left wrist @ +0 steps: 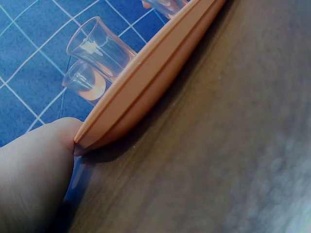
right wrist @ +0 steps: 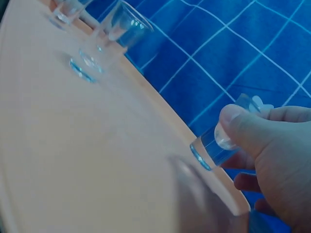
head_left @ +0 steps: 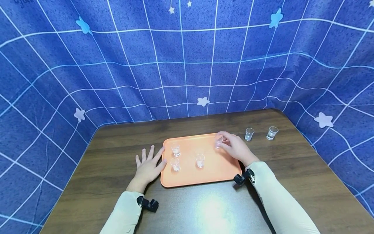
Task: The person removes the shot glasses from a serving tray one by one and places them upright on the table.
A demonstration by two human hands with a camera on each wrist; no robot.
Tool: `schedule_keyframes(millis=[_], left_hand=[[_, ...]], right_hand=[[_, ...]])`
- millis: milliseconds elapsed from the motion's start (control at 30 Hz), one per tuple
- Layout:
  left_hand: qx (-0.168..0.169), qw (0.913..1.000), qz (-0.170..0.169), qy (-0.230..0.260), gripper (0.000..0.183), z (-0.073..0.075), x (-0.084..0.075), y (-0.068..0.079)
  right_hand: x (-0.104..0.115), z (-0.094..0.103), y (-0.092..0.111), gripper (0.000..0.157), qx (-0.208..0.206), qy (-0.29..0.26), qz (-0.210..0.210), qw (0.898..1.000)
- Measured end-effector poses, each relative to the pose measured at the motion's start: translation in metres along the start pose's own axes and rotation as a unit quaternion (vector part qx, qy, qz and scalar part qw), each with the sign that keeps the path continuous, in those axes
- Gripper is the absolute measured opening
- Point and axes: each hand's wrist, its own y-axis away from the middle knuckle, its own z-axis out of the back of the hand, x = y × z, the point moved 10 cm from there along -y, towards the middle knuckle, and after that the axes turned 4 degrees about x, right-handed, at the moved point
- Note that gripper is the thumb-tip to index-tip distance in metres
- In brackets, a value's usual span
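Note:
An orange tray [head_left: 187,177] lies on the wooden table. My right hand [head_left: 236,148] pinches a small clear shot glass [right wrist: 214,148] between thumb and fingers, its base close over the tray near the far right corner. My left hand [head_left: 148,169] rests at the tray's left edge with fingers spread; its thumb [left wrist: 53,141] touches the rim in the left wrist view. On the tray stand two shot glasses at the left, a rear glass [head_left: 176,150] and a front glass [head_left: 175,164]. Another shot glass [head_left: 200,160] stands upright near the tray's middle.
Two more shot glasses, a nearer one [head_left: 249,134] and a farther one [head_left: 272,133], stand on the table [head_left: 117,143] right of the tray. A blue curtain [head_left: 187,74] with white lines and stars hangs behind the table and along both sides.

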Motion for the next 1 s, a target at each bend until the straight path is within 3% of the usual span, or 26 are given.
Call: schedule_keyframes(millis=[467, 1000], left_hand=[[0.002, 1.0, -0.003, 0.004, 0.067, 0.001, -0.001, 0.001], [0.005, 1.0, 0.003, 0.006, 0.068, 0.0, 0.0, 0.0]], right_hand=[[-0.019, 0.034, 0.022, 0.041, -0.07, 0.002, 0.032, 0.997], [-0.044, 0.066, 0.056, 0.041, -0.13, 0.055, 0.031, 0.989]])
